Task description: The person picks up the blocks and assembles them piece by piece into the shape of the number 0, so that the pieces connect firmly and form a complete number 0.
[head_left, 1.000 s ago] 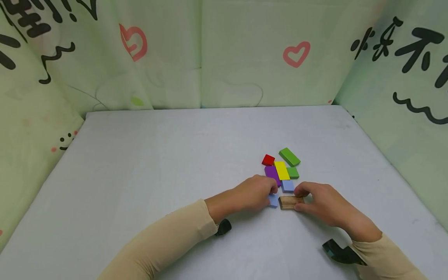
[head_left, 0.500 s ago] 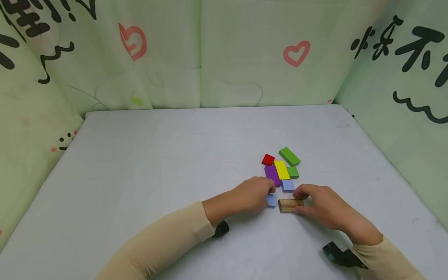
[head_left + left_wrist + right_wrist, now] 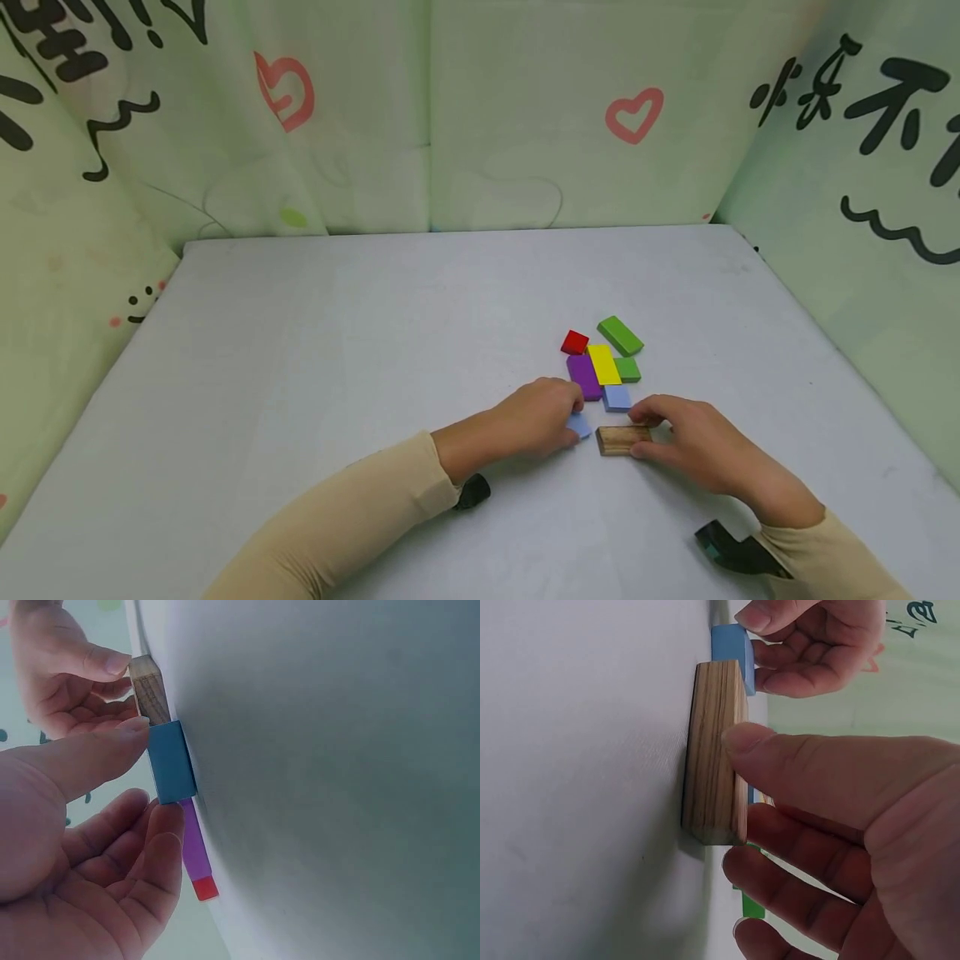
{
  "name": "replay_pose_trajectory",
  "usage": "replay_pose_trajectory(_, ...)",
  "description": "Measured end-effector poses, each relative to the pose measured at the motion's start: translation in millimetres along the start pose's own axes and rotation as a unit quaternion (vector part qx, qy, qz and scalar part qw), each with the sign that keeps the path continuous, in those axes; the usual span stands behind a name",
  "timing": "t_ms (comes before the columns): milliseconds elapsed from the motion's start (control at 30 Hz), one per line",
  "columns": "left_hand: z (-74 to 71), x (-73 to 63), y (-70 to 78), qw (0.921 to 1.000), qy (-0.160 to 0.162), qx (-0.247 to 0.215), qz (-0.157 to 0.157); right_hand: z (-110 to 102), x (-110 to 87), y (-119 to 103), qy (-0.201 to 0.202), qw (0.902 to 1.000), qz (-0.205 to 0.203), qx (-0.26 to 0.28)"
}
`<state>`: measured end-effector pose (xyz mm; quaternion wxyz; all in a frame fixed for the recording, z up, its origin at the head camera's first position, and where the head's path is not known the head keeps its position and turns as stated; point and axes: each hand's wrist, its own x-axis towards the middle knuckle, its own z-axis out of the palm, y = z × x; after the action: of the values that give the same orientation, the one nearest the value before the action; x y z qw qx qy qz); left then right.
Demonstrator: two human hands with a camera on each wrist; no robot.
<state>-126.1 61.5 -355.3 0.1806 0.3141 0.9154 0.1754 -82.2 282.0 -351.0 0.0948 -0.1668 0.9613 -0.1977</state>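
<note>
Operator: What is in the left hand?

Describer: Your left hand (image 3: 536,417) pinches a light blue block (image 3: 579,426), thumb at one end and a fingertip at the other, the fingers parted just by the block between them. From the head view your knuckles cover part of it; the left wrist view shows a whole face. Whether its underside touches the table (image 3: 337,350), you cannot tell.

Operator: And the right?

Describer: Your right hand (image 3: 697,442) holds a striped wooden block (image 3: 615,442) by its right end. Your thumb presses the near side and your index finger arches to the far side, so the gap between them is the block's width; the exact fingertip contact is hidden. The other fingers are loosely bent. This block lies just beside the light blue one, a narrow gap between.

Operator: What lies beyond?

Describer: A second blue block (image 3: 617,398) sits just past the wooden one, at the near end of a yellow block (image 3: 604,365). A purple block (image 3: 583,377) flanks the yellow on its left, a short green block (image 3: 628,370) on its right. Farther off are a red block (image 3: 574,342) and a longer green block (image 3: 620,336). In the right wrist view, most of this group is hidden.
</note>
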Motion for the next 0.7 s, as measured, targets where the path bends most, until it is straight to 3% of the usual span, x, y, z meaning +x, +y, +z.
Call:
replay_pose_trajectory(333,-1.6,-2.0,-1.0,0.9999,0.009,0.004,0.003,0.2,-5.0,7.0,0.001,0.9994,0.015,0.031)
replay_pose_trajectory(700,-1.8,0.9,0.7,0.9998,-0.002,-0.020,-0.001,-1.0,-4.9,8.7,0.011,0.9994,0.006,0.033)
